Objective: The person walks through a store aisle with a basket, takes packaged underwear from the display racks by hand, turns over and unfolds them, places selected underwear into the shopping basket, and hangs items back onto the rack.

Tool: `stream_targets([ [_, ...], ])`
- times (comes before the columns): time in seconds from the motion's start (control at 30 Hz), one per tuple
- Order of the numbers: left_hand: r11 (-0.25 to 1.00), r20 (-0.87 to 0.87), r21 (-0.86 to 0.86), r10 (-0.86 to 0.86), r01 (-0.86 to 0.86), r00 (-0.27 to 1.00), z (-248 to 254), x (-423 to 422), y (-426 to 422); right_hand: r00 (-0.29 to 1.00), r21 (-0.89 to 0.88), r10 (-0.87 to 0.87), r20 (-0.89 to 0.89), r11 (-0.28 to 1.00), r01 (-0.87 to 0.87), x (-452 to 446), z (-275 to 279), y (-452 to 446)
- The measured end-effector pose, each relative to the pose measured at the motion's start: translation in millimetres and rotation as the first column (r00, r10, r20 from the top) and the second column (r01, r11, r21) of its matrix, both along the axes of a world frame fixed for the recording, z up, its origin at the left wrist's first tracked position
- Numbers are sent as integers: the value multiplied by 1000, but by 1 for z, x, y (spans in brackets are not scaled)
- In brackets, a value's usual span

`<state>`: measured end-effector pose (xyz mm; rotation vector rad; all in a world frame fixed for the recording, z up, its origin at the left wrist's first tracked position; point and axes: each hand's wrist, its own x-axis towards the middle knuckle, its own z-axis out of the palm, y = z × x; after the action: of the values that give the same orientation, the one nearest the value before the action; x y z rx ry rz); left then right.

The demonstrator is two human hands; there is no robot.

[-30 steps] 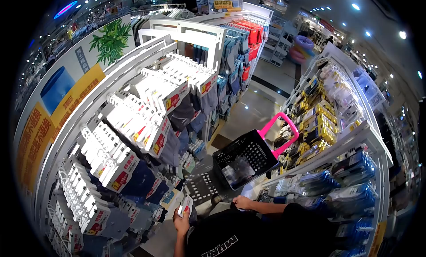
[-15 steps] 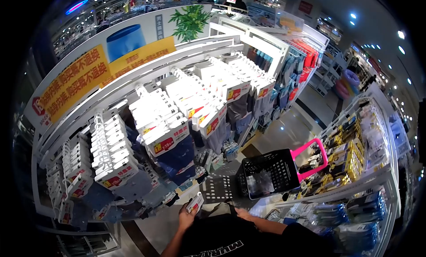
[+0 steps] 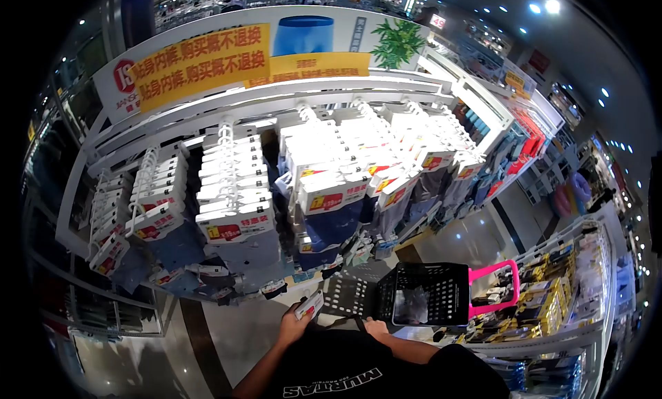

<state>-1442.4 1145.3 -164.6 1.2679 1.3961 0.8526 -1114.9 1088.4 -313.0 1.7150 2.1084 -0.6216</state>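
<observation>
My left hand (image 3: 295, 323) grips a small white packaged item with a red label (image 3: 309, 307), held low in front of my body. My right hand (image 3: 376, 328) is closed near my waist beside the black basket; what it grips is too small to make out. The black perforated basket (image 3: 431, 295) has a pink handle (image 3: 495, 287) pointing right and a clear plastic package (image 3: 412, 304) inside. In front hang rows of packaged underwear with white card tops (image 3: 236, 223), in grey and blue (image 3: 334, 223).
A long sign (image 3: 207, 58) with yellow panels runs above the white rack. Red packages (image 3: 527, 145) hang farther back. To the right, a low shelf holds yellow and black packages (image 3: 541, 309). Colourful swim rings (image 3: 579, 187) stand beyond the aisle floor (image 3: 465, 244).
The view has turned left, so the rack and its sign now sit more central and the basket appears farther right and lower. My left hand still holds the white package.
</observation>
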Motion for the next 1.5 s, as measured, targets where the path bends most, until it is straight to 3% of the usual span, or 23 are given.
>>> stream_targets([
  [0.1, 999, 40, 21, 47, -47, 998, -15, -9, -1, 982, 154, -42, -186, 985, 71, -5, 72, -23],
  [0.3, 994, 80, 44, 101, -104, 992, -34, -16, -2, 891, 90, -204, -406, 961, 261, 1, 59, -33],
  [0.4, 999, 29, 3, 49, -49, 998, -32, -11, -3, 984, -122, -179, -2, 977, 177, -2, 34, 7],
  [0.5, 995, -91, -93, -28, 20, 995, 0, -10, 2, 966, -133, -255, 47, 957, 259, -2, 15, 21],
  [0.57, 997, -163, -62, -53, 43, 985, -49, -8, 2, 942, -205, -317, 107, 920, 333, -9, 29, 20],
  [0.63, 992, -170, -116, -69, 50, 983, -41, -4, 5, 966, -184, -187, 177, 958, 219, 2, 13, 15],
  [0.67, 997, -167, -54, -62, 54, 984, -47, 0, 4, 969, -178, -161, 190, 964, 195, 9, 13, 12],
  [0.8, 985, -133, -154, -94, 73, 987, -20, 0, 7, 979, -153, -151, 138, 973, 171, 8, 13, 27],
  [1.1, 999, -179, 18, 48, -46, 983, -43, 4, 11, 989, -148, -120, 86, 980, 132, 5, 19, 44],
  [1.13, 998, -140, -61, 25, -34, 990, -17, 1, 11, 990, -152, -120, 79, 980, 131, 6, 20, 44],
  [1.23, 997, -105, -78, 18, -26, 994, -19, 2, 9, 991, -160, -114, 68, 979, 124, 10, 22, 41],
  [1.3, 998, -120, 28, 59, -57, 991, -22, 4, 5, 992, -167, -110, 60, 979, 119, 16, 24, 37],
  [1.43, 989, -44, -37, 140, -142, 989, -9, 2, -1, 993, -189, -120, 13, 975, 120, 32, 35, 19],
  [1.5, 984, -94, -114, 125, -136, 988, 22, -10, -2, 992, -198, -125, -26, 973, 118, 43, 43, 12],
])
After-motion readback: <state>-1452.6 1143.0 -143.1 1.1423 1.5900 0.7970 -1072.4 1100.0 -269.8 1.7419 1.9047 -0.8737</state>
